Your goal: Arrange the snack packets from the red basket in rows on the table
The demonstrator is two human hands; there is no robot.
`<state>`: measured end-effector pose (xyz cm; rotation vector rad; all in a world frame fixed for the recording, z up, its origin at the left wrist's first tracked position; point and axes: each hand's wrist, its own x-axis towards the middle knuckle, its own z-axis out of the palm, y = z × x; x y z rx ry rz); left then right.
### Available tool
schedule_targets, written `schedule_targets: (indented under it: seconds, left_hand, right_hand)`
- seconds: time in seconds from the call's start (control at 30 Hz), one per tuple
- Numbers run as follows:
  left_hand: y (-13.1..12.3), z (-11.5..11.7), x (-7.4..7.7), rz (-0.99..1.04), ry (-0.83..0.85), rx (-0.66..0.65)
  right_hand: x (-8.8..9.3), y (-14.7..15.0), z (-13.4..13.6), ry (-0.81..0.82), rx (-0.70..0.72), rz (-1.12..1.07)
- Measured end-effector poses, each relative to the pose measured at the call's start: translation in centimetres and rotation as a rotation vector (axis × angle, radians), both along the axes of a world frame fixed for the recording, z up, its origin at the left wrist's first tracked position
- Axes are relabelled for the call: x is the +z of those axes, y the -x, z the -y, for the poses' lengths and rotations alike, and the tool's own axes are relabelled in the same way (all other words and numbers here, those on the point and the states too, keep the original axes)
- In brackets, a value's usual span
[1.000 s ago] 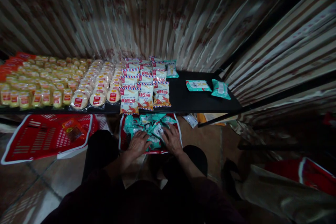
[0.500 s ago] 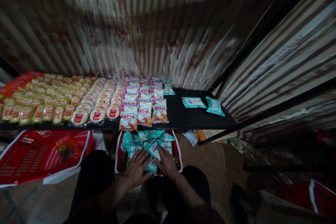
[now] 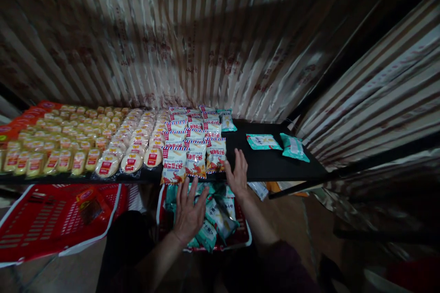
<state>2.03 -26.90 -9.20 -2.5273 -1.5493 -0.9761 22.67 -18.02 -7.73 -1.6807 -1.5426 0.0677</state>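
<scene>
My left hand (image 3: pixel 189 213) is open, fingers spread, over the left part of a red basket (image 3: pixel 244 233) holding teal snack bags (image 3: pixel 220 215). Its fingertips reach close to the shelf's front edge, just below the white snack bags. My right hand (image 3: pixel 237 175) is raised at the front edge of the black shelf (image 3: pixel 271 168), fingers apart and nothing visible in it. It is just right of the front white snack bag with a striped top (image 3: pixel 216 154). Farther right on the shelf lie a flat teal bag (image 3: pixel 263 142) and another teal bag (image 3: pixel 294 147); one more teal bag (image 3: pixel 227 120) stands at the back.
Rows of round packaged crackers (image 3: pixel 134 160) and small yellow-wrapped cakes (image 3: pixel 36 162) fill the shelf's left side, with orange packets (image 3: pixel 24 121) at the far left. Below sits another red basket (image 3: pixel 51 219) with an orange packet (image 3: pixel 92 206). A striped curtain (image 3: pixel 206 32) hangs behind.
Both hands have lifted from the teal bags in the basket. My right hand has moved up and right to the shelf edge; my left hand has risen slightly. The view has shifted a little.
</scene>
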Motion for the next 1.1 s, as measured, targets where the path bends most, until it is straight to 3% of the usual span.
schedule_targets:
  seconds: [0.1, 0.2, 0.37, 0.6, 0.73, 0.87, 1.1]
  left_hand:
    - [1.0, -2.8, 1.5, 0.022, -0.028, 0.228]
    - [2.4, -5.0, 1.8, 0.009, 0.0, 0.305]
    - [3.3, -6.9, 1.2, -0.009, 0.011, 0.318]
    - [2.6, -8.3, 0.2, 0.081, -0.154, 0.322]
    - [2.4, -8.9, 0.2, 0.111, -0.252, 0.338]
    - [2.3, -9.1, 0.0, 0.09, -0.229, 0.336]
    - [2.6, -9.0, -0.3, 0.085, -0.239, 0.296]
  right_hand:
    - [-0.4, 0.0, -3.1, 0.092, -0.017, -0.015]
    - [-0.2, 0.7, -3.5, 0.056, -0.03, 0.094]
    - [0.4, 2.3, -2.4, -0.015, 0.029, 0.325]
    - [-1.6, 2.9, -2.5, -0.02, 0.06, 0.439]
    - [-0.8, 3.3, -2.3, -0.105, 0.042, 0.498]
    - [0.3, 4.1, -2.5, -0.096, 0.135, 0.542]
    - [0.2, 4.4, -3.1, -0.078, 0.192, 0.538]
